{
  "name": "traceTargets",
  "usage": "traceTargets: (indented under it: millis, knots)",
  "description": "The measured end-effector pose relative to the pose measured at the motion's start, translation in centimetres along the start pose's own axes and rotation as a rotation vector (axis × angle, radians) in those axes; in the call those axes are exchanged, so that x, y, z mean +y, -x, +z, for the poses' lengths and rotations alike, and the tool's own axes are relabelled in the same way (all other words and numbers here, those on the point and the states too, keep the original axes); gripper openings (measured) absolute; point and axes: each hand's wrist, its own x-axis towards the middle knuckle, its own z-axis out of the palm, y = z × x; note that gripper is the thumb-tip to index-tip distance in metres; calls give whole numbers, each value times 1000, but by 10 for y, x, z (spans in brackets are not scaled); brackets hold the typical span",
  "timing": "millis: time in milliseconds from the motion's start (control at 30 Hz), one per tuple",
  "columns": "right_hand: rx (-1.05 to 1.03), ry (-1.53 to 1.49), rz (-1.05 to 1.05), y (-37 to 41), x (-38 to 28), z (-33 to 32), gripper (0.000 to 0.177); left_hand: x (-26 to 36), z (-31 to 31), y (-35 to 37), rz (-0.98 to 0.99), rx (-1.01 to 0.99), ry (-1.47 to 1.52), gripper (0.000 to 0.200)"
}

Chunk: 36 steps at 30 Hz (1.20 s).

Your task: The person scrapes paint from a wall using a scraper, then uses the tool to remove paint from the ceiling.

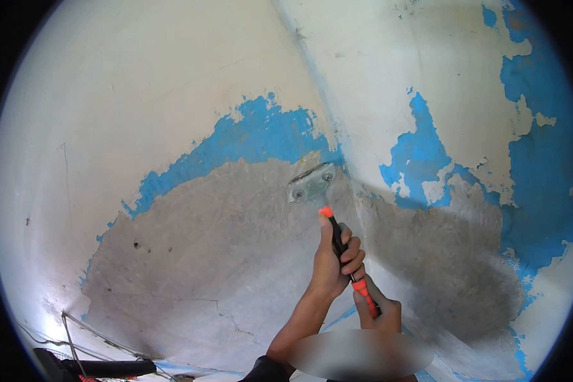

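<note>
A wall scraper (pixel 312 183) with a wide metal head and a long black-and-red handle is tilted up against the wall. Its blade edge lies at the upper border of the bare grey plaster (pixel 235 235), close to the wall corner. My left hand (pixel 334 258) is wrapped round the upper handle, thumb along it below the red collar. Lower down, my right hand (pixel 381 309) grips the red-and-black handle end. Just above the blade is a strip of blue paint (pixel 254 134), with cream coating (pixel 172 76) over the wall beyond it. A blurred patch hides part of my forearms.
On the adjoining right wall are blue patches (pixel 420 153), flaking cream edges and another bare grey area (pixel 439 254). A dark vertical strip of blue (pixel 541 165) runs farther right. Cables (pixel 70 337) and a black bar-shaped object (pixel 108 368) are at the lower left.
</note>
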Motion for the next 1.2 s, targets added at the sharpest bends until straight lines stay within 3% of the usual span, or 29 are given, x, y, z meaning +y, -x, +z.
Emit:
traceTargets:
  millis: [267,467,567,1200]
  knots:
    - [-66,8,83,0,-5,-6,41,-6,-2,1,37,16,26,55]
    - [14,-21,-44,8,14,12,41,-6,-10,8,22,18,-46,54]
    - [-9,-69,83,-2,-3,6,41,2,6,0,31,49,-57,54]
    - [55,-24,-25,3,9,9,38,-7,0,2,39,58,-77,58]
